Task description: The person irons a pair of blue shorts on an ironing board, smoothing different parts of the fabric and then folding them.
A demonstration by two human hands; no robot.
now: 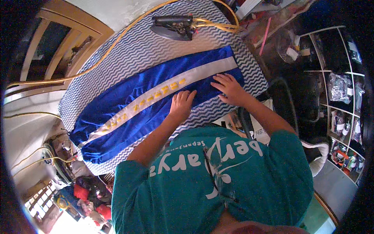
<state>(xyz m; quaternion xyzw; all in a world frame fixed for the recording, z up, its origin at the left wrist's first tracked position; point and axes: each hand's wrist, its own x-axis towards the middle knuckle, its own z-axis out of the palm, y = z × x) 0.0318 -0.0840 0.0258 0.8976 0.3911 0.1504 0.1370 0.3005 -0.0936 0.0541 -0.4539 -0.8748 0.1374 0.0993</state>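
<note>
A pair of blue trousers (125, 93), folded lengthwise and gathered at the left end, lies across a padded ironing surface (99, 76) covered in zigzag-patterned cloth. Along it runs a white stripe (201, 71) bearing yellow lettering. My left hand (181, 106) rests palm down on the blue cloth just below the stripe, near its middle. Closer to the right hem, my right hand (229, 89) presses on the cloth with its fingers spread. Neither hand appears to grasp anything. A black electric iron (173, 27) sits beyond the trousers, apart from both hands.
From the iron a yellow cord (125, 32) loops along the far edge and off to the left. Shelves (340, 96) with plastic-wrapped goods stand at right. A wooden window frame (73, 17) is at upper left. Piled cloth (84, 199) shows at lower left.
</note>
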